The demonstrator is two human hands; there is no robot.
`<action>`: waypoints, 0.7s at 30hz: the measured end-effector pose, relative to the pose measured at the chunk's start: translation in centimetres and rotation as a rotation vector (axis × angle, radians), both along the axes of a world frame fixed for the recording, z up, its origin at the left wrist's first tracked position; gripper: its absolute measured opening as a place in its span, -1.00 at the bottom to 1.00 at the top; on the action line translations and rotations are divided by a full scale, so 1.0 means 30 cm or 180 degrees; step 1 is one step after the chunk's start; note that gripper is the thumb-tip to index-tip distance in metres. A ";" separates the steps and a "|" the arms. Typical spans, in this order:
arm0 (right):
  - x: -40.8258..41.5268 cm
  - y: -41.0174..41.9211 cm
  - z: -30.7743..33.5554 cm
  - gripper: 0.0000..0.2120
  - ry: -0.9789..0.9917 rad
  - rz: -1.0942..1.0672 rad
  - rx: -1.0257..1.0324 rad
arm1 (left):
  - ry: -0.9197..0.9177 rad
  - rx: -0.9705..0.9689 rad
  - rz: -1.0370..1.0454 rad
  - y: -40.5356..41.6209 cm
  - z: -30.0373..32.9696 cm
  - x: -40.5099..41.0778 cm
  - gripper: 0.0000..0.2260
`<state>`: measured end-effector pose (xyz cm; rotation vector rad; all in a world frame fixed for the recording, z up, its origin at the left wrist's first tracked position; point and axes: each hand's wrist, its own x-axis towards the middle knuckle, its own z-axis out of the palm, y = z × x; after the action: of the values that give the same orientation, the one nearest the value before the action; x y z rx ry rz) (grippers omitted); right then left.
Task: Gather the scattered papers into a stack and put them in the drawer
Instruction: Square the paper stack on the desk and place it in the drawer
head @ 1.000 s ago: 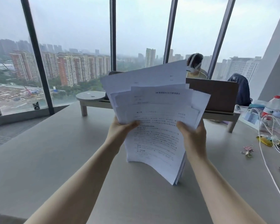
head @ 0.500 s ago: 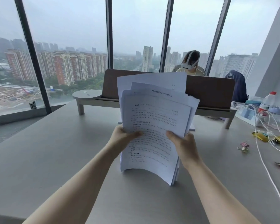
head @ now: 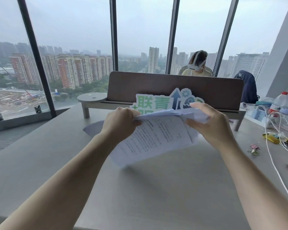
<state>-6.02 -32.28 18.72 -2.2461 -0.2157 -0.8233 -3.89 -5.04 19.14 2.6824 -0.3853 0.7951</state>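
Observation:
I hold a stack of white printed papers (head: 154, 136) above the grey table (head: 156, 188), tipped forward so its top edge points away from me and the printed face looks down toward me. My left hand (head: 120, 124) grips the stack's upper left edge. My right hand (head: 211, 126) grips the upper right edge, fingers spread over the sheets. One pale sheet (head: 93, 129) lies on the table behind my left wrist. No drawer is in view.
A brown desk riser with a back panel (head: 175, 88) stands across the table, a green and blue cut-out sign (head: 166, 101) leaning on it. White cables (head: 273, 156), a plastic bottle (head: 278, 101), wrappers and clips clutter the right side. A person sits beyond the riser.
The stack stood upright on its lower edge facing me; now it is tipped forward and lifted, both hands shifted to its top edge, uncovering the sign behind it.

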 end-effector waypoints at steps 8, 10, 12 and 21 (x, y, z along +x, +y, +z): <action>-0.003 -0.008 -0.306 -0.77 0.1142 0.0663 0.1269 | 0.0438 0.1016 -0.0371 -0.043 -0.048 -0.023 -0.86; -0.011 -0.002 -0.371 -0.75 0.1301 0.0840 0.1375 | 0.0608 0.1157 -0.0442 -0.056 -0.062 -0.029 -0.85; -0.025 0.025 -0.400 -0.68 0.1331 0.1030 0.1530 | 0.0723 0.1269 -0.0480 -0.072 -0.066 -0.033 -0.85; -0.031 0.070 -0.407 -0.76 0.1118 0.0903 0.2021 | -0.0265 0.0755 -0.0189 0.029 -0.096 -0.009 -0.37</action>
<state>-6.96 -30.16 6.50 -1.6677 -0.0841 -0.2763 -4.15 -4.17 16.28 2.8446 -0.6121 0.8960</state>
